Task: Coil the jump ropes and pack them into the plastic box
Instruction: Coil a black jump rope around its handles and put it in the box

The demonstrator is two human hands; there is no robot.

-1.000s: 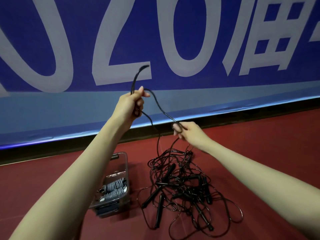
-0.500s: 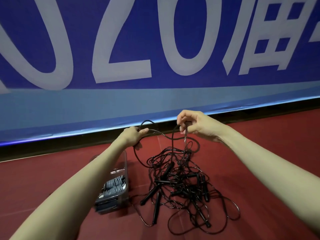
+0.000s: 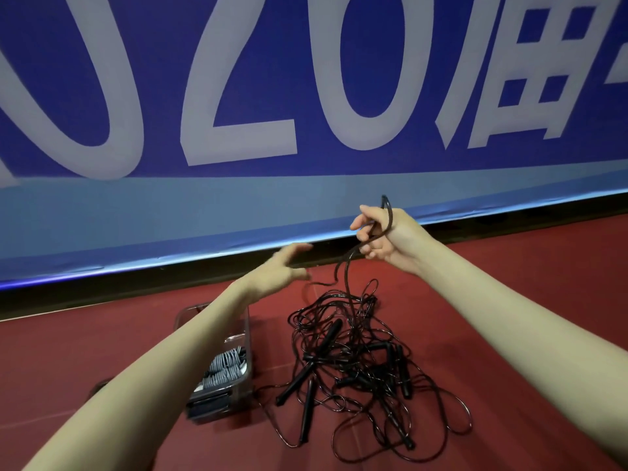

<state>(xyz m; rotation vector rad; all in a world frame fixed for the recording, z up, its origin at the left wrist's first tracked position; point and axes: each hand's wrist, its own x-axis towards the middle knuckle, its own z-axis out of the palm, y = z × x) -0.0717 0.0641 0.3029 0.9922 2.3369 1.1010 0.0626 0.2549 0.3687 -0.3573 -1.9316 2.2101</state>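
Note:
A tangled pile of black jump ropes (image 3: 360, 365) with several black handles lies on the red floor. My right hand (image 3: 384, 239) is raised above the pile and grips a loop of black rope (image 3: 389, 215) that hangs down into the tangle. To its left, my left hand (image 3: 282, 270) is blurred, with spread fingers that hold nothing. A clear plastic box (image 3: 249, 338) sits left of the pile, partly behind my left forearm. It holds grey coiled ropes (image 3: 224, 368).
A blue banner with large white characters (image 3: 238, 96) covers the wall straight ahead. A black baseboard (image 3: 102, 294) runs along its foot. Red floor (image 3: 509, 283) spreads to the right of the pile and in front of it.
My left hand has let go of the rope and opened. My right hand has lifted up and to the right, taking a loop of the rope with it.

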